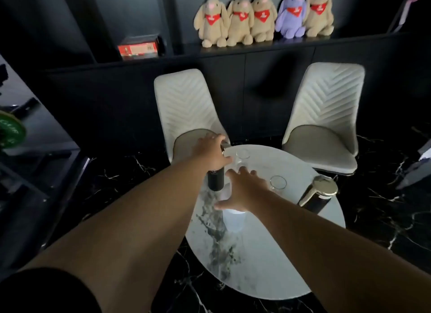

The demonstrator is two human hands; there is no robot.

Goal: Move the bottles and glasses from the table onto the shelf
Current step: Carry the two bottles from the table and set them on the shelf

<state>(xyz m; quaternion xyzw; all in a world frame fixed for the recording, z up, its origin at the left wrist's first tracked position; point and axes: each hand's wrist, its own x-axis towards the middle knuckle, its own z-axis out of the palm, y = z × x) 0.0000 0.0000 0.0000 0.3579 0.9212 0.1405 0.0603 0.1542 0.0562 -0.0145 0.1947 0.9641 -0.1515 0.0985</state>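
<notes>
A black bottle (215, 179) with a silver cap stands at the far left edge of the round marble table (268, 254). My left hand (213, 153) is wrapped around its upper part. My right hand (245, 191) hovers with spread fingers over a white cup-like object (234, 220) that it partly hides. Two clear glasses stand on the table, one at the far edge (242, 154) and one to the right of my right hand (278, 182). A second black bottle with a gold cap (318, 193) stands at the table's right edge.
Two cream padded chairs stand behind the table, one on the left (186, 112) and one on the right (326, 116). A dark shelf (256, 48) on the back wall carries several plush rabbits (263, 18) and a red box (138, 48). The floor is black marble.
</notes>
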